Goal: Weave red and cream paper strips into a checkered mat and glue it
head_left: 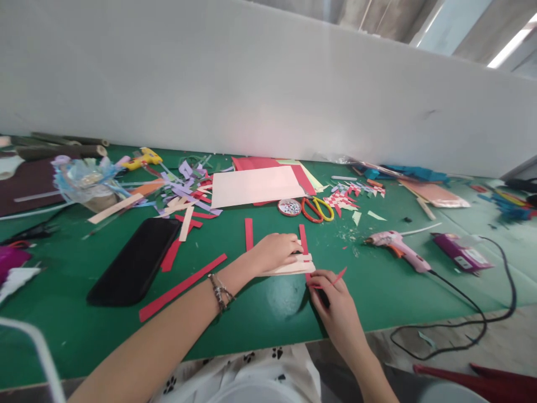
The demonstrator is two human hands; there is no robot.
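Note:
Cream paper strips (pixel 289 269) lie crosswise over two upright red paper strips, the left one (pixel 249 234) and the right one (pixel 304 238). My left hand (pixel 274 252) comes over them from the left, its fingers curled and pressed down on the cream strips. Just below their right end, my right hand (pixel 335 296) pinches a red paper strip (pixel 340 275), whose pointed tip sticks out past the fingers. Part of that strip is hidden by the hand.
Behind my hands are cream card (pixel 255 186), scissors (pixel 322 209) and a round dish of small beads (pixel 289 207). A black phone (pixel 136 260) and a long red strip (pixel 182 288) lie left. A pink glue gun (pixel 400 249) with its cord is right. Paper scraps (pixel 188 182) litter the table.

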